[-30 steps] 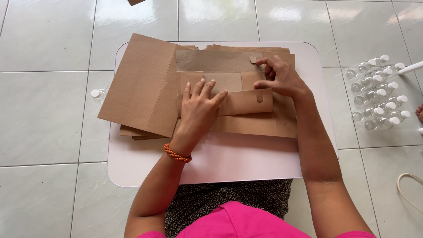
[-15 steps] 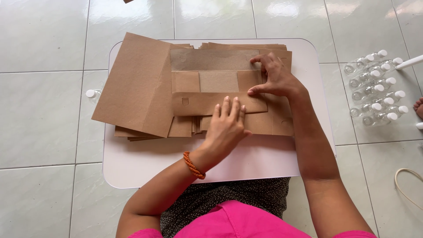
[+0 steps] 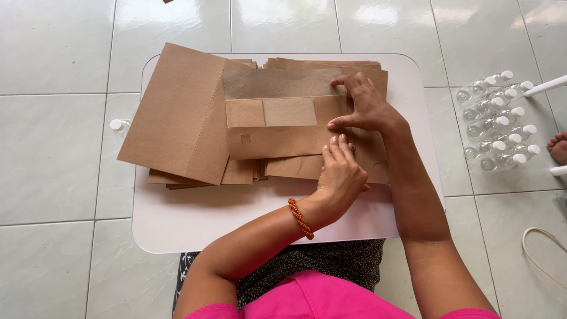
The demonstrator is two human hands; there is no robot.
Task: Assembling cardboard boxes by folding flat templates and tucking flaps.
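I see left hand (image 3: 339, 174) flat, fingers extended, pressing folded flap of brown cardboard blank (image 3: 283, 121); grips nothing. Right hand (image 3: 366, 106) open, fingertips pinning blank's right edge. Best kept pressed firmly along crease. Blank tops cardboard stack (image 3: 177, 118) on white bench (image 3: 177, 224). Clear bottles (image 3: 499, 121) on floor, seemingly empty.

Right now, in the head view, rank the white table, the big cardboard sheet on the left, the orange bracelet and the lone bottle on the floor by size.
1. white table
2. cardboard sheet
3 and 4. orange bracelet and lone bottle look alike in size; the bracelet sits nearer the camera, so I won't rank them.
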